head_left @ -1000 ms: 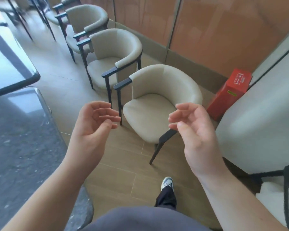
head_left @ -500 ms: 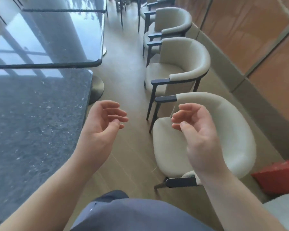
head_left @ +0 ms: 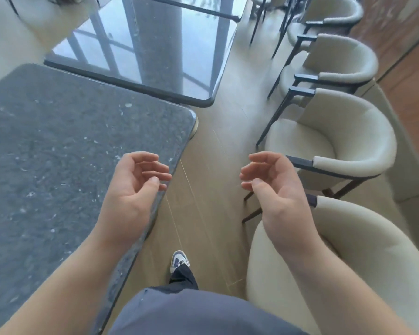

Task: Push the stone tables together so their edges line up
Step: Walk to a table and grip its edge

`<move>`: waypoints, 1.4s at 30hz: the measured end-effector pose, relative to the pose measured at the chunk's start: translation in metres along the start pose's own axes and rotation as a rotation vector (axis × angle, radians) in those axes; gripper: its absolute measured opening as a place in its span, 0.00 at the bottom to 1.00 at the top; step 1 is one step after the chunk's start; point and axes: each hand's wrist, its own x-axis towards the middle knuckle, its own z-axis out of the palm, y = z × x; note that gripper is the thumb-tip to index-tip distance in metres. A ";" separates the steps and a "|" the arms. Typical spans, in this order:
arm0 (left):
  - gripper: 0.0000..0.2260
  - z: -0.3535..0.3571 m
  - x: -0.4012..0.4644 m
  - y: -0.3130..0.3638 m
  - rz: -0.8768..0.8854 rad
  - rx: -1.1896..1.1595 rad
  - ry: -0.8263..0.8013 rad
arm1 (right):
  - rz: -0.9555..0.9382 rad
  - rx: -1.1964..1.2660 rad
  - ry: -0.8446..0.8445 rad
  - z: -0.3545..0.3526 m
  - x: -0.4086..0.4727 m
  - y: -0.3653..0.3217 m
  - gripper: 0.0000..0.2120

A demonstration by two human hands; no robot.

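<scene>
1. Bare of any hold, my left grip point(head_left: 133, 189) hangs with the fingers loosely curled, palm turned inward, over the right edge of the near worktop point(head_left: 58, 170); I cannot tell whether the wrist brushes the stone.
2. My right grip point(head_left: 273, 187) is the same, loosely curled with nothing in it, out over the floor point(head_left: 218, 146) between that worktop and the chairs point(head_left: 336, 141).
3. The near worktop, dark speckled stone, lies to my left and ahead; its right edge runs away from me, under my left forearm, to a rounded far corner.
4. The far worktop point(head_left: 160, 52), glossy and reflective, lies beyond that corner, ahead and slightly left of both grips. Its near edge runs aslant to the near slab's far edge, with a narrow gap that I judge widens toward the right; its corner juts further right than the near slab's.
5. My left grip is the nearer to both slabs. I judge the coming move to be planting both on the near slab's edge and swinging it toward the far one until the gap closes.
</scene>
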 end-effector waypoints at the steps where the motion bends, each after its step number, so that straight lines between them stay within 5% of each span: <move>1: 0.13 -0.003 0.018 -0.001 -0.004 -0.006 0.007 | 0.006 -0.010 -0.008 0.008 0.018 -0.002 0.15; 9: 0.13 -0.028 0.120 -0.005 0.037 -0.053 0.027 | 0.002 -0.097 -0.052 0.056 0.122 -0.007 0.15; 27: 0.14 0.006 0.259 -0.070 -0.049 0.056 0.477 | 0.048 -0.131 -0.552 0.095 0.366 0.058 0.16; 36: 0.13 0.096 0.343 -0.117 -0.323 0.026 0.841 | 0.202 -0.261 -0.914 0.076 0.513 0.090 0.17; 42: 0.15 0.122 0.348 -0.156 -0.626 -0.219 1.114 | 0.467 -0.390 -0.997 0.096 0.534 0.159 0.18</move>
